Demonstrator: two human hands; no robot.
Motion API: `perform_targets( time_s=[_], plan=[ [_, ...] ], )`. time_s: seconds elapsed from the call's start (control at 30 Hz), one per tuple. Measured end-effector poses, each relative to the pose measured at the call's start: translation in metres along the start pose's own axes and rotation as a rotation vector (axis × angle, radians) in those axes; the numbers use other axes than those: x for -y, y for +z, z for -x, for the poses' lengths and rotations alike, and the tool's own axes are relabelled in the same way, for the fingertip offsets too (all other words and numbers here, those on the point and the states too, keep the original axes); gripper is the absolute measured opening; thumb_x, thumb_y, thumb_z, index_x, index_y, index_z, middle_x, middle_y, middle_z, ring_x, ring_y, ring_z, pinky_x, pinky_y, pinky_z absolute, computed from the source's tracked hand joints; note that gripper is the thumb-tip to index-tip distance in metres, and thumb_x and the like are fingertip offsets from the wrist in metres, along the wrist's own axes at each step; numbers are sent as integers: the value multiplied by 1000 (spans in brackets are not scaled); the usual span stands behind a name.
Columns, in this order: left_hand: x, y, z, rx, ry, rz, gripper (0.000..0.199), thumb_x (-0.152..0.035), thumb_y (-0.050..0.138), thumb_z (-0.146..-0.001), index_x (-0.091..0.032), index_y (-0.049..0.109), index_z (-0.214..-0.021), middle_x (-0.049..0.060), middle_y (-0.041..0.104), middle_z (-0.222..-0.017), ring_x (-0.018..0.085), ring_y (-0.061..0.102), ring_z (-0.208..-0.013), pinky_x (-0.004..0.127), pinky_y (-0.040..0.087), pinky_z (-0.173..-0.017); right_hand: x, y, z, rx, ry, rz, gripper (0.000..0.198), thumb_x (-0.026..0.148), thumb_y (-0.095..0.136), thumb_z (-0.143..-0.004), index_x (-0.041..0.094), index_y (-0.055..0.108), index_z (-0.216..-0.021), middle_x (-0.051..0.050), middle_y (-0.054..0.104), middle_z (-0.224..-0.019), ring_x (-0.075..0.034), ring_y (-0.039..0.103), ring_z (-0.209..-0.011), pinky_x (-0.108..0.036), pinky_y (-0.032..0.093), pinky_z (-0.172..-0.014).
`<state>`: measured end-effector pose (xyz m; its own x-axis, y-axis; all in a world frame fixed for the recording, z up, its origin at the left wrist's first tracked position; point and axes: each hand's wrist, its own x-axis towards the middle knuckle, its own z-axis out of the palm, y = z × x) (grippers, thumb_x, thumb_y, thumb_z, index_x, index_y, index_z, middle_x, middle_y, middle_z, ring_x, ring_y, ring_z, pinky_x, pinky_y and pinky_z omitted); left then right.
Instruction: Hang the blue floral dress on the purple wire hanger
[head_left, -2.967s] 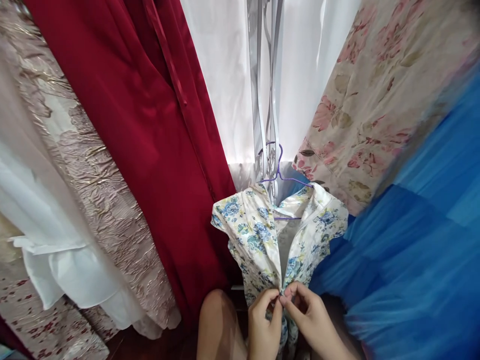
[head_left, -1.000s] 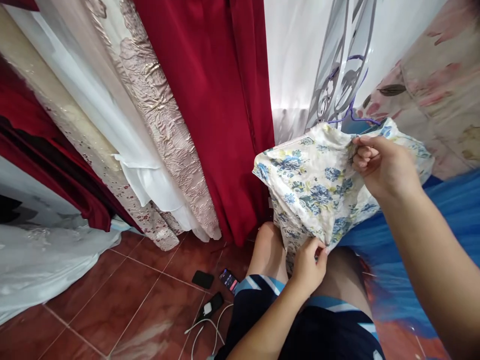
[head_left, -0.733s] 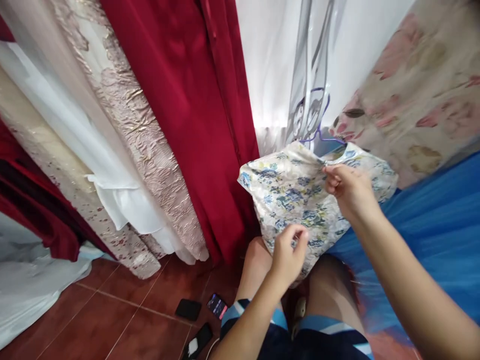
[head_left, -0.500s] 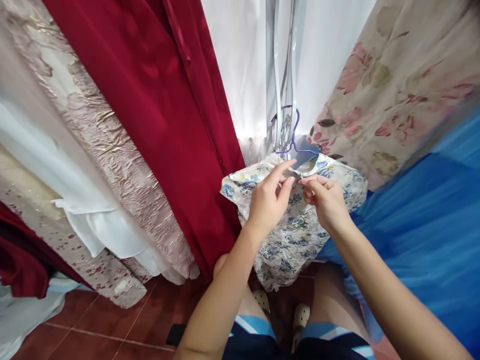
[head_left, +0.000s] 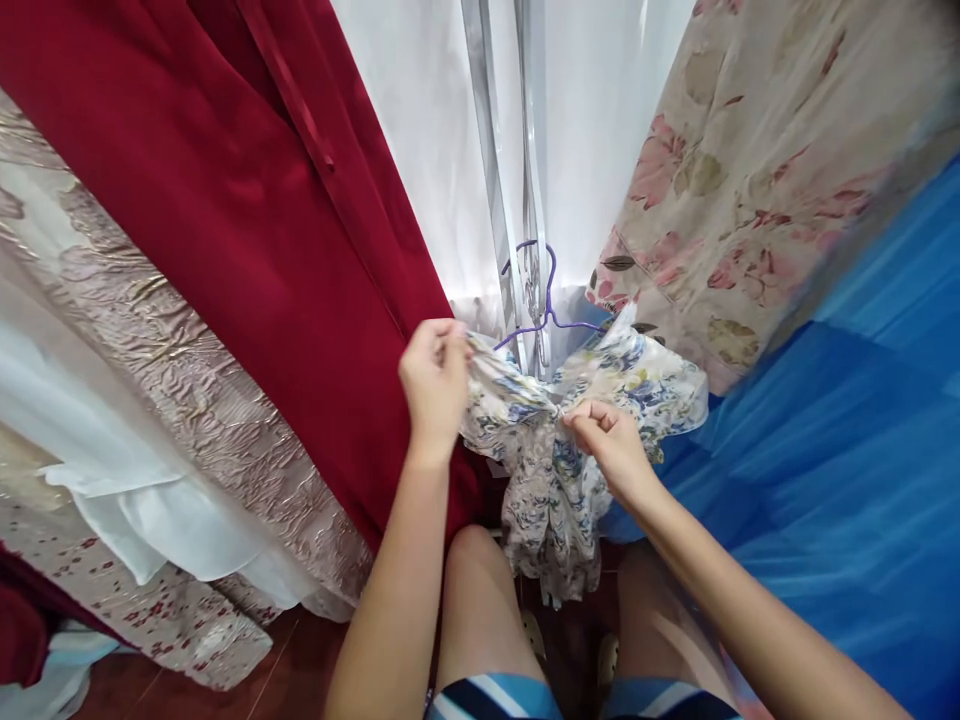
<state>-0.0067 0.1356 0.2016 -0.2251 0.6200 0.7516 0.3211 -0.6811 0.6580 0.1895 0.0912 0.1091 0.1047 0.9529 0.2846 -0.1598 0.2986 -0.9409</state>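
Observation:
A white blouse (head_left: pixel 637 385) with blue and yellow flowers hangs in front of me on a purple wire hanger (head_left: pixel 550 300). My left hand (head_left: pixel 435 375) pinches the blouse at its left shoulder and holds that side stretched outward. At the middle of the neckline, my right hand (head_left: pixel 607 440) grips the cloth between thumb and fingers. The fabric bunches between the two hands, and the lower part falls in folds above my knees. Part of the hanger's left arm is covered by the blouse.
Pale straps (head_left: pixel 517 180) hang down behind the hanger before a white cloth (head_left: pixel 585 120). Left are a dark red cloth (head_left: pixel 247 220) and a textured pink cloth (head_left: pixel 187 340). Right are a flowered beige cloth (head_left: pixel 720 190) and blue fabric (head_left: pixel 847 430). Reddish tiles (head_left: pixel 262 670) lie below.
My left hand has moved left from the neckline to the shoulder and closed on the blouse, pulling it sideways. The right hand has shifted slightly down and left. The view has turned somewhat.

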Motion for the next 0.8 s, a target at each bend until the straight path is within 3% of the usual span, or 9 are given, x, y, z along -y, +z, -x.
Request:
perform_targets(
  time_s=[0.1,0.17,0.27,0.37,0.53,0.7,0.8],
  plan=[
    [40,-31,-11,-160,-146,82,13,-26,64,-90,-14,65,-85,-2,59,-67,10,57,-65,19,46,-65,-10,-11,21,20,35,62,27,29,67,-81,20,52,-60,7,40,-52,-10,29,-50,-27,21,-50],
    [69,-48,-4,-209,-355,269,19,-29,71,-84,-13,63,-77,-2,58,-67,8,55,-64,18,44,-63,-15,-17,33,49,64,121,28,31,64,-84,20,52,-61,7,38,-52,-10,29,-50,-27,22,-50],
    [108,-58,27,-229,-521,363,35,-37,76,-77,-14,53,-64,-4,53,-61,7,49,-56,18,39,-56,-25,-21,47,101,97,167,27,33,62,-85,21,52,-63,7,38,-52,-11,31,-50,-26,24,-50],
    [135,-51,70,-237,-652,393,39,-43,82,-69,-13,56,-69,-4,52,-58,8,50,-53,20,40,-55,-39,-26,52,123,142,165,28,34,62,-84,21,50,-62,7,37,-52,-11,31,-49,-26,23,-50],
    [154,-32,130,-158,-771,439,38,-43,80,-70,-11,67,-86,5,69,-78,16,64,-70,28,50,-69,-63,-48,55,92,175,199,30,35,62,-83,21,47,-61,7,35,-54,-10,27,-51,-26,20,-50],
    [155,-31,173,-60,-845,392,41,-43,84,-64,-11,71,-85,7,73,-81,19,65,-72,30,51,-70,-89,-66,66,46,210,237,33,36,60,-84,22,42,-60,7,32,-53,-11,26,-52,-27,21,-52],
    [149,-32,196,-43,-874,366,43,-39,88,-58,-13,73,-89,8,74,-89,23,67,-83,31,51,-75,-107,-70,76,34,208,247,34,38,59,-84,22,42,-59,6,33,-54,-11,28,-54,-28,22,-54]
  ],
)
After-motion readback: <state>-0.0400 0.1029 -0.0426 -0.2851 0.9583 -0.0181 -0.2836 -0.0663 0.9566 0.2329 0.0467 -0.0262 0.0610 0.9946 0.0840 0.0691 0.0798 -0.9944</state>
